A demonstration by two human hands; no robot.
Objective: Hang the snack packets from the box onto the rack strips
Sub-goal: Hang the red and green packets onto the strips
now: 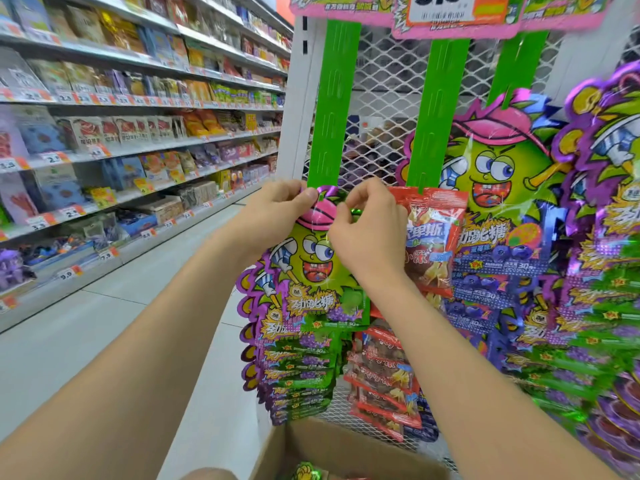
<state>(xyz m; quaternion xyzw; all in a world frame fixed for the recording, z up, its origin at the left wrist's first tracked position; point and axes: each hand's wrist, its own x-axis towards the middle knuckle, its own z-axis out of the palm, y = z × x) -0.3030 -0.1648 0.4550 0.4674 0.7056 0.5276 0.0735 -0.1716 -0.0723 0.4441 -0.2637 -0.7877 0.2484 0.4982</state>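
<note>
Left hand: our left hand [277, 209] pinches the top edge of the green packet [311, 271], thumb and fingers curled on its purple rim at ten o'clock of the packet.
Right hand: our right hand [367, 230] pinches the same top edge at one o'clock, its knuckles covering part of the cartoon's pink cap.
Packet: it hangs between both hands at the centre of our view. Its top is against the lower end of the left strip [334, 105], and more of its kind hang stacked towards six o'clock.
Box: the cardboard box [346, 448] sits at six o'clock of our view, with a spare packet [308, 472] peeping up inside.
Neighbours: red packets [429, 237] hang from the middle strip [438, 112], just beside our right hand at three o'clock.
Risk: we judge the hole may miss the strip's tab, since our fingers cover it, and letting go early would drop the packet. A hard tug could tear the foil. The right wrist could knock the red packets loose.
Hidden: hole and tab lie under our fingers, so we cannot tell whether the packet is hooked. The box's contents are mostly cut off.
</note>
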